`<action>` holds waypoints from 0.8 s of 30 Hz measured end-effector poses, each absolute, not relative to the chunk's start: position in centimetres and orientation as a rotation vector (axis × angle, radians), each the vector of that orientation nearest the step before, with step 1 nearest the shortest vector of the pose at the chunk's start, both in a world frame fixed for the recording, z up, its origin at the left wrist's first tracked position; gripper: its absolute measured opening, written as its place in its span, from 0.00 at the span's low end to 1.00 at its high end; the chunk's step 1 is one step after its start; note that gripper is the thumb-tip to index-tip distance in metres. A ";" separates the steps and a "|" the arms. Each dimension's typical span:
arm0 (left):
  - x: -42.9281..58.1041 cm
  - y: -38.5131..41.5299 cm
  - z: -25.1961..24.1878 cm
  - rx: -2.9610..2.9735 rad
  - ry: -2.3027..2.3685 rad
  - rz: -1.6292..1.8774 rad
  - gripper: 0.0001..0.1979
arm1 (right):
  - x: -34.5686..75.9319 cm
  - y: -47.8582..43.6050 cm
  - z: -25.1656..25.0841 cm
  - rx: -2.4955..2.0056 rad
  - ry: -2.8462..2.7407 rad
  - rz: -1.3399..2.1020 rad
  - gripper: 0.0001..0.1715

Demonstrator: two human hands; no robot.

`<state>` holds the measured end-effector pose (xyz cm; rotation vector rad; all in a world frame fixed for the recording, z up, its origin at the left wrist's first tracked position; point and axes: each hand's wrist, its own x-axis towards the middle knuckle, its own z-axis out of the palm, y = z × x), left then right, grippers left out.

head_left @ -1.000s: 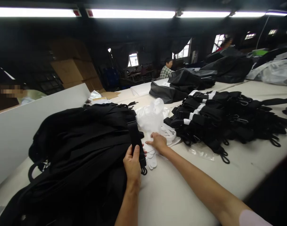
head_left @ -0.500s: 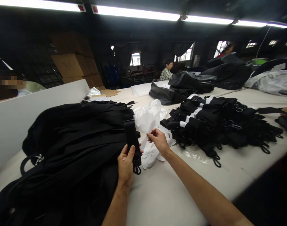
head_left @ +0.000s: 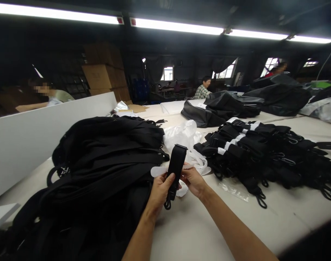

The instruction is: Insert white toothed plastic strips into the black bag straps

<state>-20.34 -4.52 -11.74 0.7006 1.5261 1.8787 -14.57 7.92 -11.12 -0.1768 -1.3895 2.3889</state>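
My left hand (head_left: 160,194) is closed around a folded black webbing strap (head_left: 177,159), thumb on its front, with a buckle at the top and a loop hanging below. A white strip (head_left: 158,171) passes behind the strap, its rounded end sticking out to the left. My right hand (head_left: 194,181) pinches the strip's other end at the strap's right side; its fingertips are partly hidden. Beyond my hands lie a crumpled white plastic bag (head_left: 181,135) and more white strips (head_left: 199,161). On the right is a pile of folded black straps (head_left: 249,152), several with white bands around them.
A large heap of unbanded black straps (head_left: 108,156) covers the table's left side, beside a white panel (head_left: 45,127). Black bags (head_left: 219,108) lie farther back on the table (head_left: 198,224). A clear plastic piece (head_left: 233,190) lies near the right pile. Other people work in the background.
My right hand has come to the strap from the white strips, and a white strip now sits behind the strap. The view has shifted left, and the strap is held away from the left heap.
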 end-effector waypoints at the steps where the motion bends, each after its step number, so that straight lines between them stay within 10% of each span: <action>1: -20.3 -4.5 -11.7 0.691 1.538 1.885 0.27 | -14.7 8.0 -11.3 -0.186 -1.402 2.390 0.20; 10: -20.9 -4.4 -11.9 0.531 1.621 2.027 0.27 | -14.3 7.4 -12.4 -0.264 -1.803 1.380 0.12; 24: -21.2 -4.3 -12.6 0.607 1.540 2.097 0.22 | -14.1 7.3 -13.0 -0.032 -1.904 0.939 0.07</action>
